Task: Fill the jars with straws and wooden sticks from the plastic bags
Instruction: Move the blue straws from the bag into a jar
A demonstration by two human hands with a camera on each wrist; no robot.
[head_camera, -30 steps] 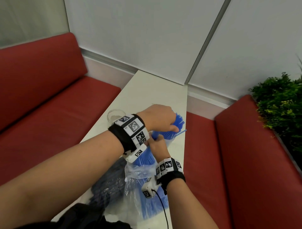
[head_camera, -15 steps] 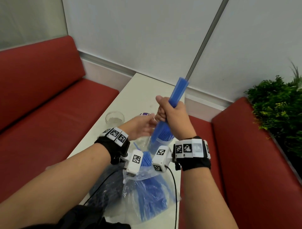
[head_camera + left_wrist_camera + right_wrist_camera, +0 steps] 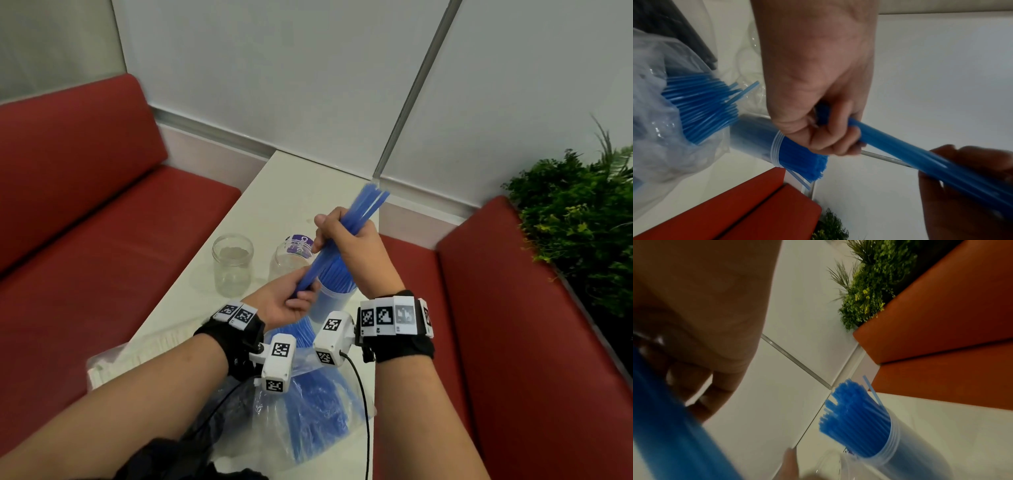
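A bundle of blue straws (image 3: pixel 346 222) slants up over the table, away from me. My right hand (image 3: pixel 342 240) grips its middle, and my left hand (image 3: pixel 294 298) pinches its lower end. In the left wrist view the left fingers (image 3: pixel 830 134) curl round the bundle (image 3: pixel 920 155). Just below stands a frosted jar (image 3: pixel 334 303) packed with blue straws (image 3: pixel 855 421). A clear plastic bag (image 3: pixel 308 394) with more blue straws lies in front of me. An empty glass jar (image 3: pixel 233 267) and a purple-labelled jar (image 3: pixel 291 255) stand behind the hands.
A bag of dark straws (image 3: pixel 209 421) lies at the table's near left, and a pale bag (image 3: pixel 144 349) lies beside it. Red benches (image 3: pixel 85 257) flank the narrow white table (image 3: pixel 301 192). Green plants (image 3: pixel 582 222) stand at the right.
The right hand has pulled a straw bundle up out of the bag and tilted it. The left hand has left the bag and taken the bundle's lower end.
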